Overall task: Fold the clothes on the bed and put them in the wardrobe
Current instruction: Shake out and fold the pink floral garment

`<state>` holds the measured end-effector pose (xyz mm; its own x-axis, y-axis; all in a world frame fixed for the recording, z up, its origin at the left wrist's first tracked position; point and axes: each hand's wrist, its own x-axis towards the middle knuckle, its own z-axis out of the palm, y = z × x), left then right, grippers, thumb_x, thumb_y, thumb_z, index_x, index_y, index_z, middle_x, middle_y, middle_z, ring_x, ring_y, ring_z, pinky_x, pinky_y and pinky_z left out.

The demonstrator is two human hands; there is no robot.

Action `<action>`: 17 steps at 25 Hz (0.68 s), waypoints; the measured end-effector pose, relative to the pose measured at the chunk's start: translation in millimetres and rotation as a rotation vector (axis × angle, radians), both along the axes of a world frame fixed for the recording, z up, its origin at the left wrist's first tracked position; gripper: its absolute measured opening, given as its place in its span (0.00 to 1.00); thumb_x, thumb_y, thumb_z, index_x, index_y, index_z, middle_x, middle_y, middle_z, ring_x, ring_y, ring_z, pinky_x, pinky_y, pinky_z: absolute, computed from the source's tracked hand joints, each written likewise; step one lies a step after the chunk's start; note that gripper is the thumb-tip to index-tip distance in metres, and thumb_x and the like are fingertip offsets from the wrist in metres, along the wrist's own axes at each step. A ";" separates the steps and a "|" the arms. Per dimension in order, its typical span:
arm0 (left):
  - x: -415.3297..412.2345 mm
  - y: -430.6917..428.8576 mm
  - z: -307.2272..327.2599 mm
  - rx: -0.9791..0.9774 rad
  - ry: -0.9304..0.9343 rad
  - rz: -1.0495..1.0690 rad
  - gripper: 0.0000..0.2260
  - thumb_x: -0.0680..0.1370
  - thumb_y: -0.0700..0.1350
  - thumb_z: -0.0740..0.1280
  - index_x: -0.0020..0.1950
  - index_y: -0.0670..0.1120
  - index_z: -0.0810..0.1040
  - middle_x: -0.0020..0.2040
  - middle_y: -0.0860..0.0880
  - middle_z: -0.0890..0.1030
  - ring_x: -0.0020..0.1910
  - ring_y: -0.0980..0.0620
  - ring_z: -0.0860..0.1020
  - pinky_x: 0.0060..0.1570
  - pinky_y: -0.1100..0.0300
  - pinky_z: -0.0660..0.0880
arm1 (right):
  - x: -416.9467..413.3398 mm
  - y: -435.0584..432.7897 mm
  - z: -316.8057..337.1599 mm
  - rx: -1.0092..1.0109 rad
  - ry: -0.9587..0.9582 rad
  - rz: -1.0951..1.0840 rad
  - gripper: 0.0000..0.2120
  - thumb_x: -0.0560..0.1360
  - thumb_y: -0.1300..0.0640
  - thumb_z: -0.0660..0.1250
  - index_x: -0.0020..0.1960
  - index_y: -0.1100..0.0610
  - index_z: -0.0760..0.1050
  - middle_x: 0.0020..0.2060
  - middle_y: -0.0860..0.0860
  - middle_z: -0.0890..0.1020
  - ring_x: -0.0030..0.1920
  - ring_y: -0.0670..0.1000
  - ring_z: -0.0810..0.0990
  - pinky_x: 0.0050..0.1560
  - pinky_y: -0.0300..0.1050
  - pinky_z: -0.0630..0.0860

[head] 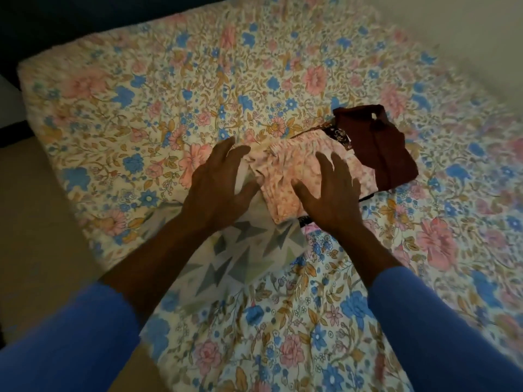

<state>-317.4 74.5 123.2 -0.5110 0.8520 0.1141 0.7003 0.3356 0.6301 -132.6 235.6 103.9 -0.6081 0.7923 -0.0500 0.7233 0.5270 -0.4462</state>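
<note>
On a bed (141,94) with a floral sheet, a folded pale pink printed garment (285,176) overlaps a folded maroon cloth garment (376,148). The left hand (218,188) and right hand (331,199) rest flat on it, fingers (325,168) spread. Lifting unevenly may undo the folds, or drag the white grey-patterned cloth (240,256) at its near edge.

We read no text, label, brand or number anywhere; clothes (311,176) and bed sheet (169,94) bear only printed patterns.
</note>
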 end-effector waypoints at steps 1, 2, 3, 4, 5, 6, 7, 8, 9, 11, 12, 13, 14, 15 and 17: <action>5.7 -28.3 24.7 0.014 0.021 0.026 0.30 0.79 0.64 0.62 0.77 0.50 0.68 0.82 0.47 0.61 0.80 0.46 0.63 0.72 0.41 0.68 | 6.6 -19.6 17.5 -0.025 0.056 0.022 0.41 0.76 0.28 0.55 0.83 0.48 0.55 0.83 0.56 0.55 0.82 0.58 0.51 0.78 0.67 0.52; 14.9 -61.8 53.0 0.012 0.035 0.053 0.29 0.79 0.63 0.62 0.76 0.51 0.70 0.82 0.48 0.61 0.80 0.47 0.62 0.71 0.41 0.69 | 14.2 -44.0 38.1 -0.055 0.099 0.054 0.40 0.77 0.28 0.55 0.82 0.49 0.57 0.82 0.56 0.57 0.82 0.57 0.54 0.78 0.66 0.56; 23.7 -91.4 75.2 0.002 0.043 0.073 0.28 0.79 0.63 0.62 0.75 0.51 0.70 0.82 0.48 0.61 0.80 0.47 0.62 0.70 0.41 0.69 | 20.5 -67.4 53.5 -0.089 0.131 0.085 0.39 0.77 0.29 0.57 0.82 0.49 0.59 0.81 0.56 0.59 0.81 0.56 0.56 0.77 0.64 0.58; 34.1 -122.8 96.1 -0.008 0.045 0.092 0.27 0.80 0.63 0.62 0.75 0.51 0.71 0.82 0.49 0.61 0.80 0.47 0.63 0.69 0.41 0.70 | 27.3 -95.0 68.1 -0.132 0.154 0.122 0.38 0.77 0.31 0.58 0.81 0.49 0.61 0.81 0.55 0.61 0.81 0.56 0.57 0.77 0.62 0.61; 45.3 -152.5 116.3 -0.010 0.048 0.110 0.26 0.80 0.63 0.62 0.74 0.51 0.72 0.82 0.49 0.61 0.79 0.47 0.63 0.69 0.41 0.71 | 32.7 -123.1 82.1 -0.178 0.178 0.169 0.36 0.78 0.32 0.59 0.80 0.49 0.63 0.80 0.55 0.62 0.80 0.55 0.59 0.76 0.61 0.63; 59.0 -184.8 136.5 -0.012 0.054 0.142 0.26 0.80 0.64 0.62 0.73 0.51 0.72 0.82 0.49 0.62 0.79 0.47 0.64 0.68 0.41 0.72 | 38.6 -154.0 98.5 -0.216 0.188 0.232 0.34 0.78 0.33 0.60 0.79 0.49 0.64 0.79 0.54 0.63 0.79 0.55 0.60 0.75 0.60 0.65; 76.7 -220.3 156.9 -0.018 0.070 0.182 0.25 0.80 0.64 0.62 0.73 0.51 0.73 0.81 0.49 0.62 0.79 0.47 0.64 0.68 0.40 0.72 | 45.8 -189.0 117.9 -0.248 0.189 0.300 0.33 0.78 0.34 0.61 0.78 0.50 0.65 0.78 0.54 0.64 0.79 0.54 0.61 0.75 0.59 0.66; 93.6 -252.5 172.6 -0.028 0.079 0.218 0.25 0.80 0.64 0.62 0.72 0.52 0.73 0.81 0.49 0.63 0.79 0.47 0.64 0.68 0.39 0.72 | 52.1 -221.5 134.8 -0.273 0.187 0.362 0.33 0.79 0.34 0.61 0.78 0.50 0.66 0.78 0.53 0.64 0.79 0.54 0.61 0.75 0.58 0.66; 111.3 -284.7 185.0 -0.038 0.086 0.253 0.25 0.80 0.64 0.62 0.72 0.52 0.73 0.81 0.49 0.63 0.79 0.47 0.64 0.68 0.38 0.71 | 59.5 -253.2 149.9 -0.301 0.188 0.423 0.32 0.79 0.35 0.62 0.78 0.49 0.66 0.78 0.53 0.64 0.79 0.54 0.61 0.75 0.57 0.67; 147.6 -346.6 198.5 -0.060 0.099 0.335 0.26 0.80 0.65 0.62 0.72 0.52 0.73 0.81 0.48 0.64 0.80 0.48 0.63 0.69 0.37 0.70 | 74.4 -310.1 174.3 -0.336 0.199 0.547 0.29 0.80 0.39 0.64 0.77 0.49 0.67 0.78 0.52 0.64 0.78 0.54 0.63 0.73 0.55 0.67; 170.9 -384.4 204.1 -0.074 0.113 0.392 0.26 0.80 0.65 0.62 0.72 0.52 0.73 0.80 0.48 0.64 0.80 0.48 0.63 0.69 0.38 0.70 | 84.1 -342.9 185.2 -0.343 0.196 0.618 0.28 0.80 0.40 0.65 0.77 0.49 0.67 0.77 0.52 0.65 0.77 0.54 0.65 0.71 0.54 0.68; 190.2 -415.2 205.7 -0.089 0.122 0.433 0.26 0.80 0.65 0.62 0.72 0.51 0.73 0.80 0.47 0.64 0.80 0.48 0.63 0.69 0.38 0.70 | 92.4 -369.3 191.0 -0.350 0.185 0.676 0.28 0.80 0.41 0.65 0.76 0.49 0.68 0.76 0.52 0.66 0.76 0.54 0.66 0.70 0.54 0.70; 211.0 -450.2 205.1 -0.094 0.129 0.473 0.26 0.80 0.64 0.62 0.72 0.51 0.74 0.80 0.47 0.64 0.79 0.47 0.64 0.69 0.39 0.70 | 102.5 -398.9 197.2 -0.368 0.172 0.732 0.27 0.79 0.41 0.65 0.76 0.49 0.68 0.75 0.52 0.67 0.75 0.54 0.68 0.69 0.53 0.71; 231.3 -482.7 201.3 -0.094 0.135 0.509 0.25 0.80 0.64 0.63 0.72 0.50 0.74 0.80 0.47 0.65 0.79 0.47 0.65 0.69 0.39 0.71 | 113.1 -426.3 199.8 -0.386 0.167 0.789 0.27 0.79 0.41 0.65 0.75 0.50 0.69 0.74 0.52 0.69 0.73 0.54 0.69 0.68 0.53 0.73; 280.4 -554.8 192.3 -0.102 0.156 0.621 0.24 0.80 0.63 0.63 0.72 0.51 0.73 0.80 0.47 0.65 0.78 0.46 0.66 0.68 0.39 0.71 | 138.6 -491.3 199.5 -0.386 0.165 0.915 0.24 0.80 0.44 0.66 0.73 0.51 0.71 0.70 0.51 0.72 0.70 0.52 0.71 0.67 0.50 0.73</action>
